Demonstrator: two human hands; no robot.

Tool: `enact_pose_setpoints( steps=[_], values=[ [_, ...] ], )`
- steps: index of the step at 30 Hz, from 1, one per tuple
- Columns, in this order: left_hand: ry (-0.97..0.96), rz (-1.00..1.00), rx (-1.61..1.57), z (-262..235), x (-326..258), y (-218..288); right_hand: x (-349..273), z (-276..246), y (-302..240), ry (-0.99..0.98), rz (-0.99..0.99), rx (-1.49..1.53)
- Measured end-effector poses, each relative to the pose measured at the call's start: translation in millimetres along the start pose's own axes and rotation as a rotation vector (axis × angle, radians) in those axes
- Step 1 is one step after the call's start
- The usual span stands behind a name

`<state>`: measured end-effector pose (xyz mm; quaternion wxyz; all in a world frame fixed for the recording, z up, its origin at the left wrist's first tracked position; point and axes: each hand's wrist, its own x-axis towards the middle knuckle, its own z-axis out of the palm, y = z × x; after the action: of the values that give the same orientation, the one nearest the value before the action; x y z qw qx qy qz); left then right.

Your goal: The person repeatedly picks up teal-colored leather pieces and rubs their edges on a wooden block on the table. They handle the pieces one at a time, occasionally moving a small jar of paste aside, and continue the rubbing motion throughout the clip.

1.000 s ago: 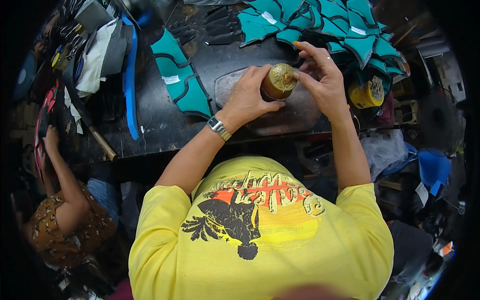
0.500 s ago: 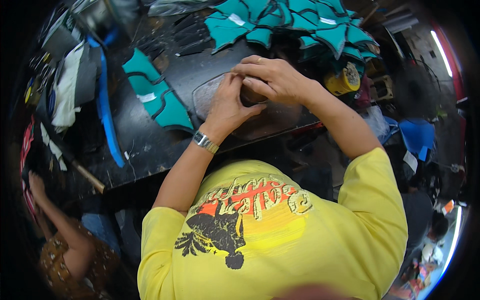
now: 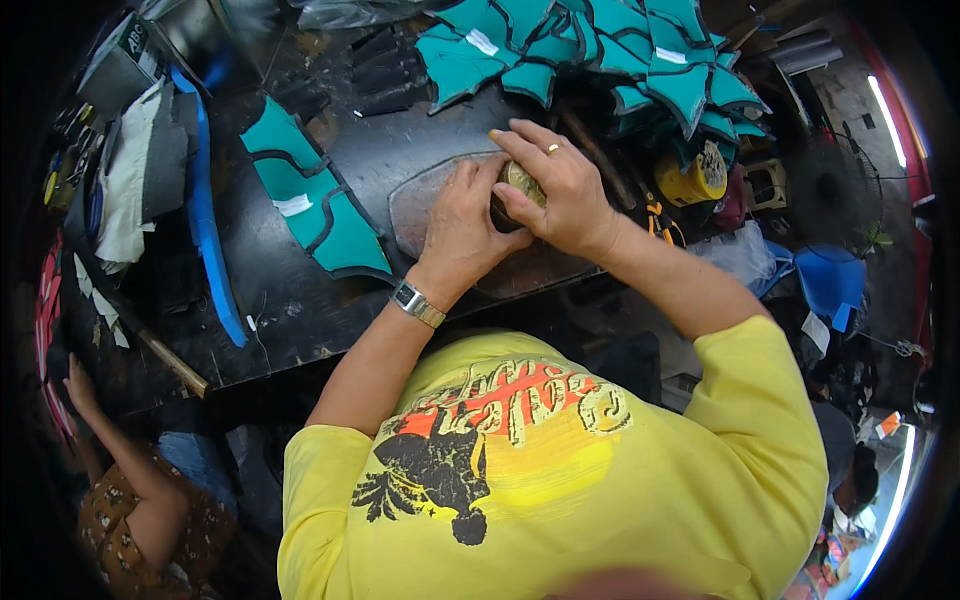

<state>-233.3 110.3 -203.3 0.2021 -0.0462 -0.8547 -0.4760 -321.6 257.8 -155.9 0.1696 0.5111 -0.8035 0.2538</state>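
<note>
Between my hands, near the table's front edge, is a small round can (image 3: 523, 184) with a gold-coloured top; its lower part is dark and mostly hidden. My left hand (image 3: 462, 222) wraps its near left side, thumb pointing right. From the right, my right hand (image 3: 563, 192) grips it, the thumb near the top and the fingers curving over the far side. Under and beside my left hand lies a rounded translucent brownish pad (image 3: 412, 217). A cut teal panel (image 3: 315, 195) with black trim and a white label rests further left.
At the far side lies a pile of teal panels (image 3: 600, 48). Black strips (image 3: 385, 75), a blue strip (image 3: 207, 225) and a wooden stick (image 3: 176, 365) are on the table (image 3: 285, 330). A yellow tub (image 3: 692, 182) stands right; a co-worker's arm (image 3: 135, 455) shows lower left.
My right hand has shifted right and its fingers have lifted and spread a little, uncovering the can's gold-coloured top. My left hand stays around the can. The co-worker's hand at the left has opened.
</note>
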Motion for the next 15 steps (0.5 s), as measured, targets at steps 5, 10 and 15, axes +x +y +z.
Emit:
enact_pose_setpoints(
  steps=[5, 10, 15],
  values=[
    [0.052, 0.097, 0.031, 6.3, 5.7, -1.9, -2.9, -1.9, -22.6, -0.004, 0.227, 0.059],
    [-0.036, 0.119, 0.007, -11.8, 0.8, 11.4, 12.2, -47.1, -30.6, -0.332, 0.236, 0.19],
    [-0.299, 0.049, -0.59, -44.6, -18.0, 44.8, 43.7, -103.0, -47.6, -0.434, -0.298, 0.109]
  ],
)
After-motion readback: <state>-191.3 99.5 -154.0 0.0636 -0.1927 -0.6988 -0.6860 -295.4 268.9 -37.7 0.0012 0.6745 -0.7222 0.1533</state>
